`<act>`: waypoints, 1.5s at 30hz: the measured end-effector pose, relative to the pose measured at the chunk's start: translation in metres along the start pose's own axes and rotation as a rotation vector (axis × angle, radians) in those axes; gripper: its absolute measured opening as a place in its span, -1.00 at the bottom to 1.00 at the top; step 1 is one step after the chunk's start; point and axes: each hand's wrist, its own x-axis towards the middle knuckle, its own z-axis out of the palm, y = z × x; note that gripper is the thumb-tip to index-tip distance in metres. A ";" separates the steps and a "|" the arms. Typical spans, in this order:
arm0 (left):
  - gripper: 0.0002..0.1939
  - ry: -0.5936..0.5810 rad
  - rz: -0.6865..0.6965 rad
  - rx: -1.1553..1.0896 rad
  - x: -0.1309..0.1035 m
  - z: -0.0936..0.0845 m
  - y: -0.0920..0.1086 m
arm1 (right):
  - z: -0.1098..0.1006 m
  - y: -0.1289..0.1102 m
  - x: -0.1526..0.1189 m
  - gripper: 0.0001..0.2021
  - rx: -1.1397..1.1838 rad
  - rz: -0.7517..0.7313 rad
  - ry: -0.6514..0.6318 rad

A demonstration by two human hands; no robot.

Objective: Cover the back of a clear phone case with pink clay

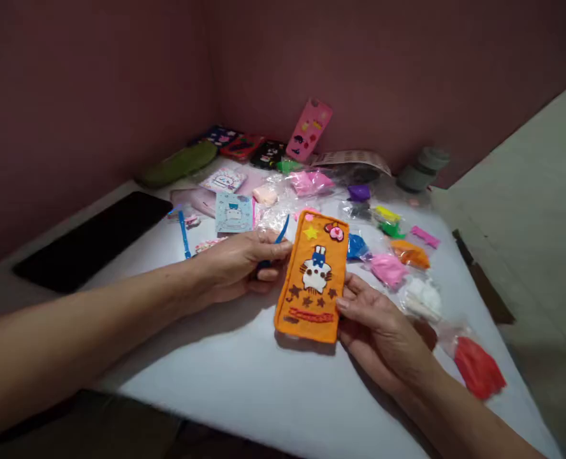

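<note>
An orange phone case (295,309) with a white cat figure, a yellow star, brown stars and a red strip is held up above the white table, its decorated face toward me. My right hand (376,319) pinches its lower right edge, thumb on the front. My left hand (259,258) is closed around a thin blue tool (282,230), whose curved tip points up; its fingertips are close to the case's left edge. Whether they touch the case is hard to tell.
Bags of coloured clay, including red (478,368), pink (388,270) and orange (410,254), lie to the right. A black phone (94,239) is at left. Behind are a green pouch (180,164), a pink case (309,129) against the wall and a jar (422,169).
</note>
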 end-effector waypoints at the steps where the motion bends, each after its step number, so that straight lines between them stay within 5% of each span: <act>1: -0.87 -0.008 0.001 -0.005 0.001 0.000 0.000 | 0.000 0.000 0.000 -0.54 0.000 0.004 0.004; 45: -0.87 -0.051 0.045 -0.096 0.005 -0.006 -0.006 | 0.003 0.003 -0.002 -0.55 -0.027 -0.028 -0.111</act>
